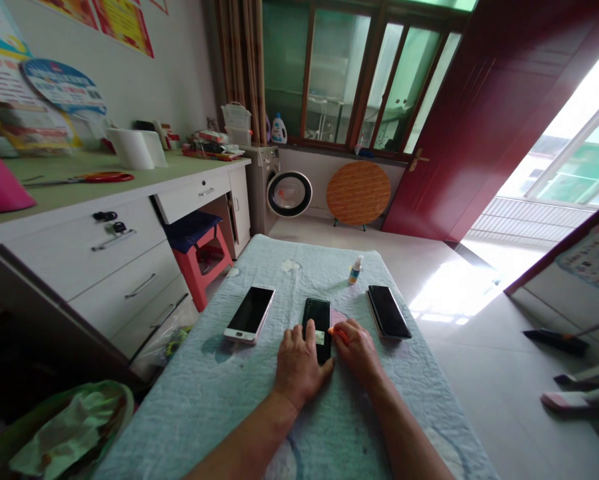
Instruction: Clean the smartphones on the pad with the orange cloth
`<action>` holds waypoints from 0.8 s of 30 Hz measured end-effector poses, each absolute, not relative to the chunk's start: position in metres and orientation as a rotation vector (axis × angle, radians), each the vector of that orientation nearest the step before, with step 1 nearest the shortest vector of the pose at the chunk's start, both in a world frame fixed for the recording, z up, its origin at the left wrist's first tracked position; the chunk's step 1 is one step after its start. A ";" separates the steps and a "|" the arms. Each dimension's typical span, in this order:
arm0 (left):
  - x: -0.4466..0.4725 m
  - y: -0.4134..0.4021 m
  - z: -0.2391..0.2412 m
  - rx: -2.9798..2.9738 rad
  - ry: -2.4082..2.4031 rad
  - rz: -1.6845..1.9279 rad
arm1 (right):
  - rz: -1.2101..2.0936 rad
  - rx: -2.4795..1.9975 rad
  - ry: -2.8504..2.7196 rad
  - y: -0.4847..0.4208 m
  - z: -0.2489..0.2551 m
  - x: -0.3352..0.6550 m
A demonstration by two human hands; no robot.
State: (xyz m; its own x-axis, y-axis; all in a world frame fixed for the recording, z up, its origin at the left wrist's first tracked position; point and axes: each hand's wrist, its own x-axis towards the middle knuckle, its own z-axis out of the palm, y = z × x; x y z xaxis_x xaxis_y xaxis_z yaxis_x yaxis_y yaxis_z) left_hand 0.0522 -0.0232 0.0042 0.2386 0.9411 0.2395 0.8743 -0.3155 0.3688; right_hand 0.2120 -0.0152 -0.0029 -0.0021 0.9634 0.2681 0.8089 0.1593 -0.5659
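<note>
A dark smartphone lies back side up on the cloth-covered table, with a pale label on its lower half. My left hand steadies it, index finger across its back, other fingers along the left edge and thumb at the lower right. At the phone's right edge, my right hand pinches a small orange piece, perhaps cloth; most of it is hidden. Left of my hands sits a white-framed phone, screen up. A black phone lies to the right, seemingly on top of another flat item.
A small spray bottle stands toward the table's far right. Bluish quilted cloth covers the table. Along the left are a drawer desk, a red stool and a green bin. Behind are a washing machine and a folded round table.
</note>
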 end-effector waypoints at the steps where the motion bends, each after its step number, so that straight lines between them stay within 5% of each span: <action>1: 0.051 -0.023 0.005 2.341 1.725 0.636 | 0.320 -1.689 -1.841 -0.015 -0.003 0.212; 12: 0.034 -0.012 0.015 2.162 1.535 0.753 | 0.084 -1.837 -1.720 -0.015 -0.003 0.224; 19: 0.017 0.003 0.018 1.576 1.257 0.889 | -0.008 -2.001 -1.752 -0.019 0.001 0.219; 24: 0.010 0.011 0.020 1.128 1.094 0.908 | -0.127 -1.720 -1.635 -0.024 0.010 0.212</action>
State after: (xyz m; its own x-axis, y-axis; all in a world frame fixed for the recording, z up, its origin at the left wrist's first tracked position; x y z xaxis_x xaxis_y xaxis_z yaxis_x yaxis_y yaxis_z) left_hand 0.0102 0.0109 0.0201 0.2380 0.9507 -0.1987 -0.0200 0.2093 0.9776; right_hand 0.2117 -0.0236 0.0099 0.1804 0.8199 0.5434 0.8940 0.0936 -0.4381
